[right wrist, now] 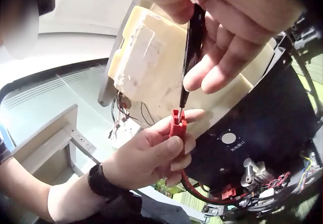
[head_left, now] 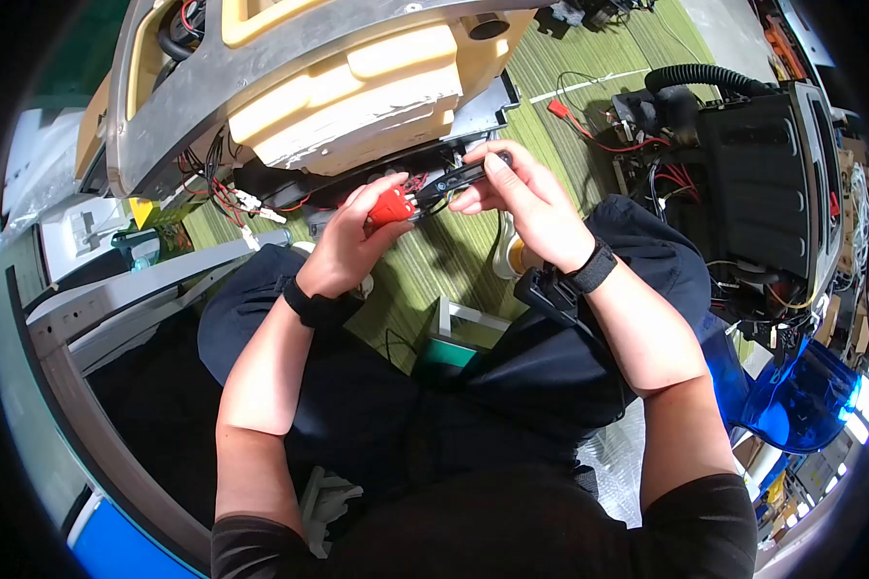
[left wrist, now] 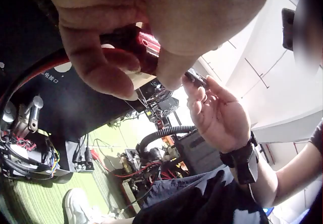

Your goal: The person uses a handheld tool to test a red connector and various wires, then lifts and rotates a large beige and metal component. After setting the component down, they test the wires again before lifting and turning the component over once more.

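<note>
My left hand (head_left: 343, 249) grips a red plug connector (head_left: 393, 206) between thumb and fingers. Its open end, with two slots, faces up in the right wrist view, and a red and black cable (right wrist: 187, 186) trails from below it. My right hand (head_left: 543, 205) holds a slim black tool (right wrist: 193, 52) by its tapering handle. The thin metal tip (right wrist: 181, 111) is right at the connector's open end. In the left wrist view the left fingers hide much of the connector (left wrist: 147, 44).
A machine with a cream tank (head_left: 357, 101) and a black panel (right wrist: 229, 128) stands in front of me. Loose wires with white plugs (head_left: 246, 201) hang at its left. To the right is a dark unit (head_left: 758, 183) with a corrugated hose (head_left: 710, 75). A green box (head_left: 446, 352) sits between my legs.
</note>
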`<state>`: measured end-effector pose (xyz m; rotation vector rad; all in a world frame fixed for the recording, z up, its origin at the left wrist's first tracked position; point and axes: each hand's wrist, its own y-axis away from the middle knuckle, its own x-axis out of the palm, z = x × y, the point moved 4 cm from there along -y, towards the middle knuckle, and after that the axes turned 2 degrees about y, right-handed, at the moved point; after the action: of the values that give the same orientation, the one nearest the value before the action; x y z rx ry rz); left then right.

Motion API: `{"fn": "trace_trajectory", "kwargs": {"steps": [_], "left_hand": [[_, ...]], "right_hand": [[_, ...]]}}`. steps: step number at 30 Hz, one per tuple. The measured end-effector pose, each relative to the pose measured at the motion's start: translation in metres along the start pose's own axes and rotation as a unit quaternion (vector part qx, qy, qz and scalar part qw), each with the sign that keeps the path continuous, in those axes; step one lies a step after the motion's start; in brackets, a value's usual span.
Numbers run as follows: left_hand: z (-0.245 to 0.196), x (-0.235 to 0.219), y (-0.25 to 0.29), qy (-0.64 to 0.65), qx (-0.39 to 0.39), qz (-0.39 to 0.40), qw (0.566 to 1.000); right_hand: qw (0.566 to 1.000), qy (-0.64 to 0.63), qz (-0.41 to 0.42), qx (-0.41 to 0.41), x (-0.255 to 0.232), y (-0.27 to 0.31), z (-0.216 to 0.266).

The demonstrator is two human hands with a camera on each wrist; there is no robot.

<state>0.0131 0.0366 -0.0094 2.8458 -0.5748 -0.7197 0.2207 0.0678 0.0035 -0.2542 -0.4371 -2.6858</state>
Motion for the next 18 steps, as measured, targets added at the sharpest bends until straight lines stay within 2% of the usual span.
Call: {"fn": "trace_trajectory", "kwargs": {"steps": [3,5,8,9,11,18], "left_hand": [[0.0013,0.0017,0.0,0.005,-0.003,-0.002,1.0],[0.0023,0.0003,-0.0001,-0.042,0.062,-0.025,0.997],[0.0047,0.0005,-0.0003,-0.061,0.089,-0.042,0.993],[0.0028,0.0001,0.0001,-0.061,0.089,-0.042,0.993],[0.0055,0.0009,0.0008,0.004,-0.008,-0.016,1.0],[0.004,0.0,0.0002,-0.008,0.019,-0.024,1.0]], "right_hand": [[1.0,0.019,-0.016,-0.009,-0.0019,0.0017,0.0028],[0.999,0.044,0.004,0.016,-0.0019,0.0021,0.0011],[0.999,0.051,0.004,0.007,-0.0009,0.0025,0.0037],[0.999,0.051,0.004,0.007,-0.0003,0.002,0.0027],[0.998,0.056,-0.026,-0.029,-0.0012,0.0008,0.0026],[0.997,0.069,-0.029,-0.031,-0.0015,0.0011,0.0064]]}}
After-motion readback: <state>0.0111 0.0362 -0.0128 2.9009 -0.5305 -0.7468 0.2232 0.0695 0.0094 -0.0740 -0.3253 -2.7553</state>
